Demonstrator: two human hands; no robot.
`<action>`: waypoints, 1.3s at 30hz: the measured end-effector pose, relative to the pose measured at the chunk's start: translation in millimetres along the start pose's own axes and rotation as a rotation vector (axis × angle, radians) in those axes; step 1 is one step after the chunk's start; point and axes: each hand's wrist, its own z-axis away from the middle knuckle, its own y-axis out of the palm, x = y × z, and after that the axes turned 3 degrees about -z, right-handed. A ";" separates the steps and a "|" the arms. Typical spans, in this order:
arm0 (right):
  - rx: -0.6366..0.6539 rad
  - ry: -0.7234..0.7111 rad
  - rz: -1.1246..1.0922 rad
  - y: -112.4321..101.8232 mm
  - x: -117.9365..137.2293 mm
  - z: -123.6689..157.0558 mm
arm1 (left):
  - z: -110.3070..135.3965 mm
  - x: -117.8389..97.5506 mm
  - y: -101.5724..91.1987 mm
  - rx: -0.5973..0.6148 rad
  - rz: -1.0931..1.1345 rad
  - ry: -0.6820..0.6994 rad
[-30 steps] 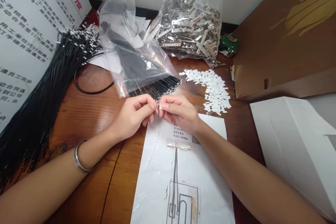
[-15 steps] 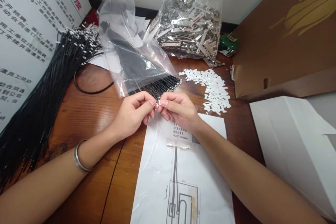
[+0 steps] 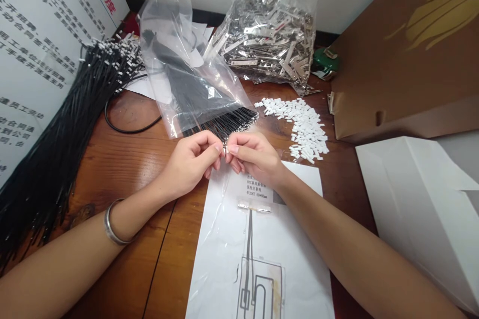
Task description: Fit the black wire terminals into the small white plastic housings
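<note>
Hardly moved in the last second. Still pinching with the left hand [image 3: 194, 162], thumb tip to curled first finger, and pinching the same way with the right hand [image 3: 256, 158], very close beside. Seems to have hold of a tiny shiny bit [image 3: 225, 149] right between the two, but too small and too covered up to tell what kind. Held just in front of the black wires [image 3: 232, 120] poking out of a clear bag [image 3: 164, 112], near the white pieces [image 3: 310, 129] and by the top of the paper sheet [image 3: 299, 239]. Looks like the same little job, not yet finished.
</note>
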 end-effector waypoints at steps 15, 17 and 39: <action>0.027 -0.002 0.040 -1.0 -0.3 0.9 | 0.8 -0.3 -0.3 0.004 -0.013 0.022; 0.033 -0.006 0.039 -1.3 -1.0 0.9 | 0.8 -0.2 -0.4 0.005 -0.018 0.025; 0.021 0.017 0.083 0.4 1.0 1.3 | 2.9 1.3 -1.6 0.019 -0.130 0.068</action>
